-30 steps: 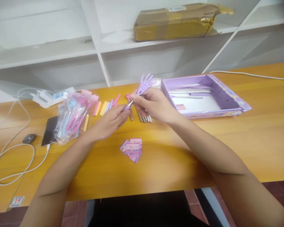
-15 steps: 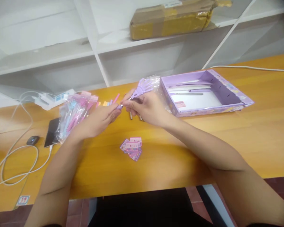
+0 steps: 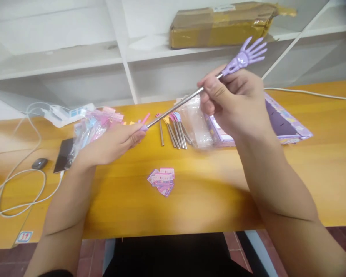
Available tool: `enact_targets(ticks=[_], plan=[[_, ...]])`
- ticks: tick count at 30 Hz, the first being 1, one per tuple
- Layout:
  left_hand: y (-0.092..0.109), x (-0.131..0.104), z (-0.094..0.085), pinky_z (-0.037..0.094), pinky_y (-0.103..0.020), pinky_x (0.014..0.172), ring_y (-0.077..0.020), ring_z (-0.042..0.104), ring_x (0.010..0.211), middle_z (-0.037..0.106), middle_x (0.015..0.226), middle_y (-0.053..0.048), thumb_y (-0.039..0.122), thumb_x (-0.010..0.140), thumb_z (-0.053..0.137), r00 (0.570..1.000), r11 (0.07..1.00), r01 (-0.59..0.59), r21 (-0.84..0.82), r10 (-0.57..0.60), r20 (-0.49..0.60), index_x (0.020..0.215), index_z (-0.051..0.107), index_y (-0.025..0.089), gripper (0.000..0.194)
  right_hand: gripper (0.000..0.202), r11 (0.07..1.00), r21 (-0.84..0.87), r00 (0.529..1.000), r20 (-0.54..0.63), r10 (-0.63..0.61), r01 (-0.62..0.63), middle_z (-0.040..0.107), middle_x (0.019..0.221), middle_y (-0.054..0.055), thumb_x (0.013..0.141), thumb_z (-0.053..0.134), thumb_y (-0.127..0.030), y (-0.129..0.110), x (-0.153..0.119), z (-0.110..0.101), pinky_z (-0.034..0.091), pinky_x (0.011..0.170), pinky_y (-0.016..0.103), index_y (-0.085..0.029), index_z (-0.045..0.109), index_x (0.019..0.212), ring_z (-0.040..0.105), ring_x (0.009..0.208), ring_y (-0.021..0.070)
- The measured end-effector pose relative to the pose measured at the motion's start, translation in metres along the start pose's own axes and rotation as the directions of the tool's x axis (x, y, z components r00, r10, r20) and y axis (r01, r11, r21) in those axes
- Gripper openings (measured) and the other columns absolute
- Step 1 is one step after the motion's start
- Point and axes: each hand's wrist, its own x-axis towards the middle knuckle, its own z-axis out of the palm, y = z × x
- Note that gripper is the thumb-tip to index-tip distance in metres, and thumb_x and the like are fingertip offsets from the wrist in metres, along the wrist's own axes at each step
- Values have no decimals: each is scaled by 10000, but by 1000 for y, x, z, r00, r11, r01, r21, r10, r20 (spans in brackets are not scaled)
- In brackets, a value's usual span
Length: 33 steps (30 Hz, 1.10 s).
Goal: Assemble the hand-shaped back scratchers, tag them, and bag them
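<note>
And there it goes, the purple hand-shaped stick [image 3: 184,102] is long! Half a second ago the two hands were all but touching over it; now they're well apart, with a bright run of metal shaft bare between them. By the look of it, the telescoping shaft has been drawn out, so this piece now shows its reach.

The left hand [image 3: 112,144] pinches the purple handle end [image 3: 144,128] between thumb and fingers, though most of that end is buried in the grip, so how much it holds is hard to say. Up goes the right hand [image 3: 238,102], thumb and fingers pinching the shaft just below the spread purple head [image 3: 242,59]. The stick hangs in the air over the surface [image 3: 219,200], tilted, head high on the right.

With the right hand raised, the clear plastic bag [image 3: 198,132] comes into fuller view, right beside the bunch of metal-stemmed sticks [image 3: 178,134] with coloured heads. That same hand and forearm now cover much of the purple box [image 3: 302,132]. Nearer the person, the little pile of cards [image 3: 162,180] hasn't budged.
</note>
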Motion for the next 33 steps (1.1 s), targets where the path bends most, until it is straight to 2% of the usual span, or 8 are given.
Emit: enact_targets(ticks=[5, 7, 10, 13, 19, 24, 27, 33], plan=[[9, 0, 3, 395, -287, 665, -166, 501, 684, 541, 718, 7, 552, 1184, 340, 998, 995, -4, 97, 10, -62, 1025, 667, 217, 495, 331, 998, 61, 999, 47, -6, 3, 589, 753, -20, 980, 831, -551, 8, -4, 15, 434, 533, 284, -236, 728, 977, 499, 586, 108], [11, 0, 6, 393, -293, 664, -172, 501, 680, 533, 707, 6, 578, 1179, 330, 998, 995, -3, 102, 10, -70, 983, 649, 220, 517, 352, 995, 99, 991, 131, 17, -30, 605, 743, -20, 973, 832, -568, 14, -11, 28, 429, 537, 285, -226, 753, 989, 496, 592, 111], [14, -1, 9, 385, -297, 661, -176, 486, 644, 505, 687, 16, 602, 1173, 328, 998, 995, -15, 94, 21, -63, 1029, 672, 232, 525, 347, 987, 111, 948, 310, 77, -117, 605, 713, -18, 1011, 789, -562, 20, -22, 50, 409, 540, 280, -215, 777, 1006, 509, 619, 121], [17, -3, 10, 400, -293, 688, -172, 497, 631, 522, 699, 23, 590, 1175, 345, 998, 996, -30, 80, 35, -60, 1121, 707, 248, 501, 361, 982, 104, 914, 391, 104, -156, 568, 689, -31, 1043, 737, -578, 24, -30, 67, 383, 548, 274, -222, 749, 980, 491, 624, 120], [16, -2, 19, 446, -305, 694, -187, 579, 668, 687, 795, -18, 574, 1162, 402, 1000, 994, -4, 112, 2, 25, 975, 692, 227, 490, 593, 979, 95, 934, 328, 142, -182, 388, 645, -62, 950, 760, -740, 41, -41, 88, 280, 532, 281, -244, 517, 736, 349, 611, 121], [18, 4, 24, 396, -328, 651, -204, 559, 608, 716, 797, -54, 487, 1152, 414, 997, 931, 81, 355, -69, -45, 1031, 676, 230, 386, 632, 926, 98, 856, 427, 290, -363, 267, 561, -95, 992, 673, -769, 50, -39, 87, 124, 501, 315, -249, 478, 689, 198, 529, 106], [19, 8, 24, 398, -339, 650, -218, 554, 585, 640, 713, -45, 464, 1139, 453, 992, 895, 116, 431, -85, -92, 1023, 657, 221, 338, 624, 925, 110, 855, 435, 283, -363, 266, 552, -105, 1014, 690, -709, 44, -34, 79, 127, 506, 306, -251, 425, 685, 192, 513, 92], [11, 11, 21, 390, -325, 669, -218, 569, 608, 593, 696, -20, 345, 1112, 500, 989, 904, 93, 418, -35, -145, 1095, 648, 225, 192, 654, 932, 72, 867, 398, 299, -354, 277, 545, -89, 1045, 685, -635, 31, -30, 70, 125, 493, 309, -255, 336, 644, 201, 513, 91]])
